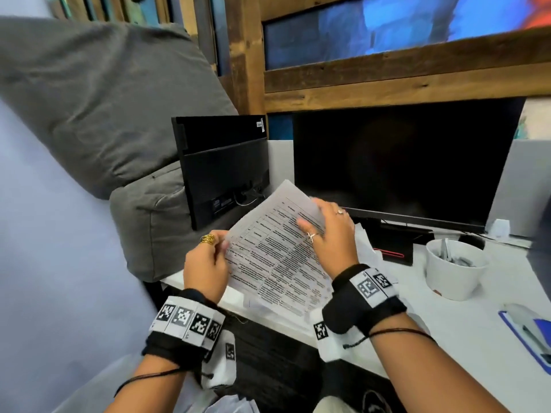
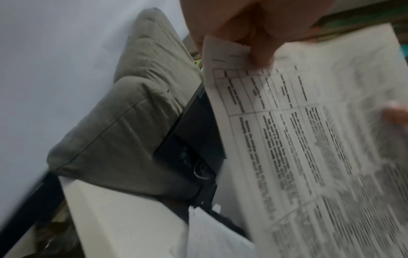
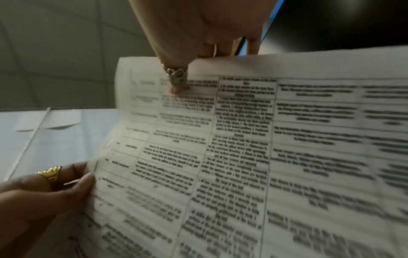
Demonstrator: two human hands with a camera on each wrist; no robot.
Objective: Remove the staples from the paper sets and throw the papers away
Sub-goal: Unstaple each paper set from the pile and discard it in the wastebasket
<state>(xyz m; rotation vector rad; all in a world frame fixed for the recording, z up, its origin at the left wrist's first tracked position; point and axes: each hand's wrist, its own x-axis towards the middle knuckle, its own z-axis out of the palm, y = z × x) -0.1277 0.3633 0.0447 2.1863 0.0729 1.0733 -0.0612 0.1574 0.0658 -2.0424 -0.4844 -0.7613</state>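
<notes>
While both hands hold the sheets up off the tabletop [image 1: 465,329], order goes big to small.

Dark monitor [image 1: 396,162] stands straight ahead, second black panel [image 1: 223,168] left of it, grey cushions [image 1: 98,102] further left. White cup [image 1: 454,268] sits to my right on the tabletop, something grey in it, can't tell what. Stapler [image 1: 533,332] is at the right edge, cut off by the frame.

Paper set [image 1: 277,251]: printed table sheets, held tilted in the air between me and the monitor. Long axis runs from near me up and away toward the monitor. More loose papers [image 1: 368,242] lie under and behind it on the tabletop.

Left hand [image 1: 205,263]: thumb and fingers pinch the left edge of the set, about midway along. Right hand [image 1: 331,234]: thumb on the printed face, fingers curled behind the far top edge, pinching it there.

Key relation: in the right wrist view a short dark mark sits at the left edge just beside my left fingertips [image 3: 86,181]. Likely the staple, but it's blurred, so not certain. If so, left hand is the nearer one; right hand is well apart from it, at the far end.

Hidden: back of the set, how many sheets, any bin. Text is unreadable from motion blur. No staple remover in view unless it's in the cup.
</notes>
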